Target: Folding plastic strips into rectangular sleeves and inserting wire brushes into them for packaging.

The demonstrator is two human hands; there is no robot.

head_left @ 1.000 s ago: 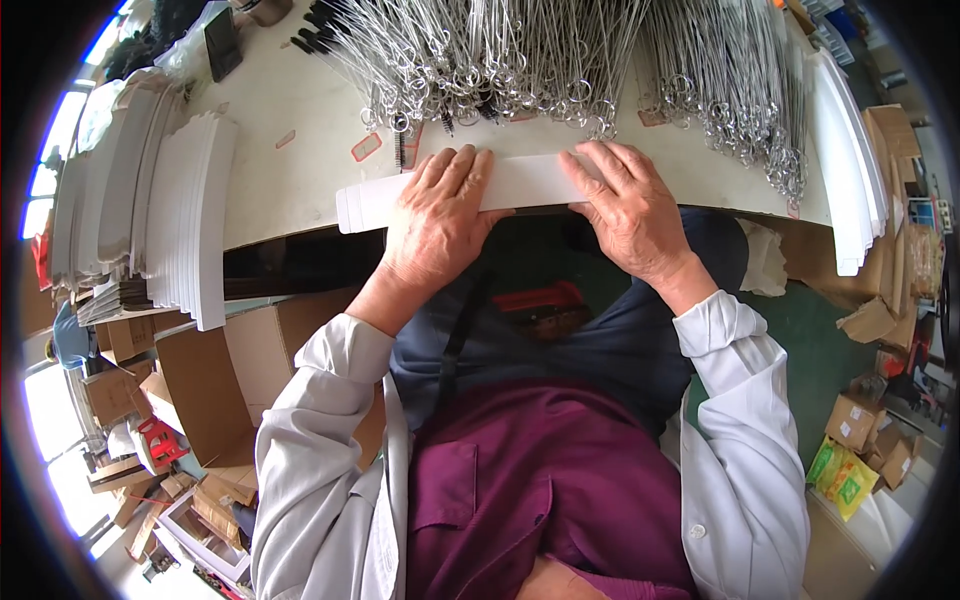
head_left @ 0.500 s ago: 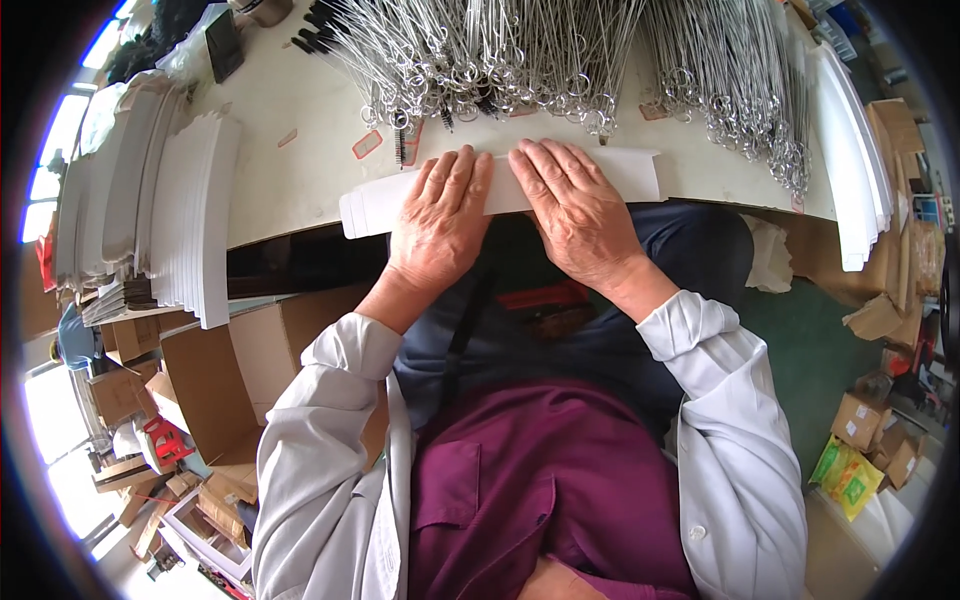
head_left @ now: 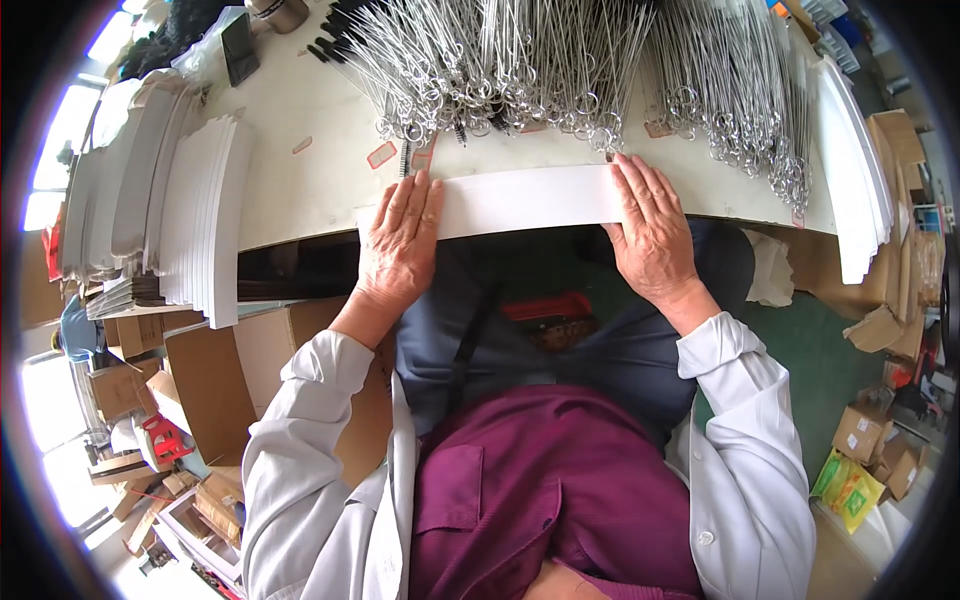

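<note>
Along the front edge of the table lies a long, narrow white carton (head_left: 530, 198), apparently of folded card. My left hand (head_left: 398, 245) presses flat on its left end, fingers stretched out and pointing away from me. On the right end rests my right hand (head_left: 652, 225), also flat with straight fingers. Both palms hide the carton's ends. Just beyond it lies a large heap of thin wire-handled brushes (head_left: 500, 80) with ring ends toward me. A second bunch of wire brushes (head_left: 745, 110) lies to the right.
Stacks of flat white cartons (head_left: 205, 200) stand at the table's left end. More white card strips (head_left: 855, 170) hang over its right edge. Bare tabletop (head_left: 310, 190) shows on the left, with a metal cup (head_left: 278, 12) behind. An open cardboard box (head_left: 210, 385) stands below left.
My hands have slid apart along the carton, from near its middle to its two ends. More of its white face shows between them.
</note>
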